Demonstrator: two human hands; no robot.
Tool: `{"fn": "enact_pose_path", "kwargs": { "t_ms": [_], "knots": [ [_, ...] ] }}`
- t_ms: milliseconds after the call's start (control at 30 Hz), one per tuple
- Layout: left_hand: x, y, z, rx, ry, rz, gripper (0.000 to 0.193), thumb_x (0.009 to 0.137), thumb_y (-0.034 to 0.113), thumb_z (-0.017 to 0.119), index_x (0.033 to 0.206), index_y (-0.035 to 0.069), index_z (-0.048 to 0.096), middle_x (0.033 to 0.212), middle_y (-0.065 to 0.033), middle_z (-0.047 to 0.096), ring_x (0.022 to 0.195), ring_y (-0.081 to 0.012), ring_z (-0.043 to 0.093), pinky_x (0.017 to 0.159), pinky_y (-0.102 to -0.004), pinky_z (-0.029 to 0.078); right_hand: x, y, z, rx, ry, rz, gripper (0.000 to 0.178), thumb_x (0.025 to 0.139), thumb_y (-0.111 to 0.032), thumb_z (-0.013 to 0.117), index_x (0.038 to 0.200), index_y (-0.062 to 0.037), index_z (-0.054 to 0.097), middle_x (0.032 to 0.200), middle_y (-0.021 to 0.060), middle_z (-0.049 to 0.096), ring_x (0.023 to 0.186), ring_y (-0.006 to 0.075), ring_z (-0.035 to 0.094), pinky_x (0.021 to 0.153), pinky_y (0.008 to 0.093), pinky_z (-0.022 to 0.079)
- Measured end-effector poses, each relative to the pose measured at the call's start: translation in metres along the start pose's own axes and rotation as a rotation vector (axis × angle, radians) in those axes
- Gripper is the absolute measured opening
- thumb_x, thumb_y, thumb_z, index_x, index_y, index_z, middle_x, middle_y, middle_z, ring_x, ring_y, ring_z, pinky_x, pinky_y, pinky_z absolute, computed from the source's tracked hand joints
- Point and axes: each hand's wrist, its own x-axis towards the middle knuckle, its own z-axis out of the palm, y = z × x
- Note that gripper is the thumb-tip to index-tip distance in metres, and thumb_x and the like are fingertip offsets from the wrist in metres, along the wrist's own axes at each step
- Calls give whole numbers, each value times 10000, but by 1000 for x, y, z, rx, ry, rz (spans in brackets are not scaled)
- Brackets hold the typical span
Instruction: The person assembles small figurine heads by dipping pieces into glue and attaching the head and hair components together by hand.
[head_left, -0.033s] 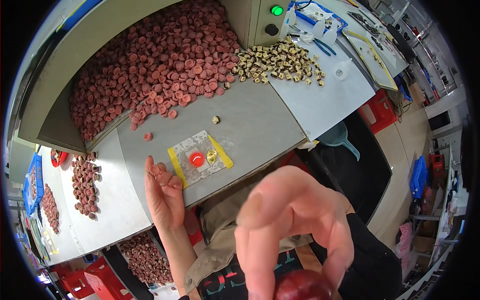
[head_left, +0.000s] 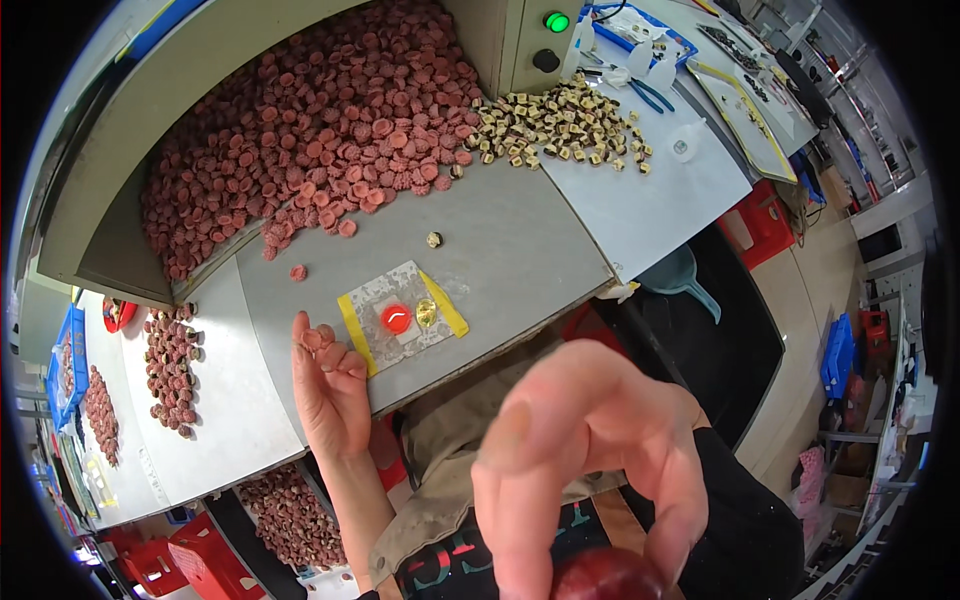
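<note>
My left hand [head_left: 335,395] is raised at the table's front edge, fingers curled around a small pinkish raspberry-shaped cup [head_left: 314,339]. Close to the camera, my right hand [head_left: 600,440] is bent with its fingers closed on a glossy dark red rounded thing [head_left: 610,576], cut off by the lower edge; its kind is unclear. Between the hands and the bulk pile, a taped-down sheet [head_left: 408,345] carries a bright red round pad [head_left: 396,319] and a shiny yellow disc [head_left: 426,313]. Behind it sit one loose raspberry-shaped cup [head_left: 298,272] and one small dark-and-cream piece [head_left: 434,240].
A large heap of raspberry-shaped cups [head_left: 330,120] fills the hooded bay. To its right lies a pile of cream-and-dark pieces [head_left: 565,120], with blue-handled pliers [head_left: 650,95] beyond. Joined pieces [head_left: 170,370] lie at left. A blue-grey dustpan [head_left: 680,277] rests below the table's right side.
</note>
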Motion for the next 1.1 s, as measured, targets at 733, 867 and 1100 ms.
{"fn": "enact_pose_path", "kwargs": {
  "t_ms": [733,867,1100],
  "knots": [
    [0,-1,7,-50,-16,-31,421,933,189,529,1300,49,376,965,0,467,729,-49,405,680,-209,371,-16,35,45,222,254,-94,536,838,-106,650,1242,110,370,1180,260,510,775,315,643,681,352,536],
    [-4,5,2,-48,12,16,419,936,192,524,1299,47,376,967,0,465,730,-53,405,679,-210,371,-20,-12,3,-28,152,437,467,860,-121,631,1269,-5,436,869,103,621,760,137,609,685,237,457],
    [0,4,6,-93,-29,-19,408,939,165,513,1305,37,385,990,-5,469,742,-56,411,683,-204,380,-31,-45,-102,-1495,695,426,119,904,-100,530,963,-13,586,744,2,547,681,64,507,604,207,396]
  ]
}}
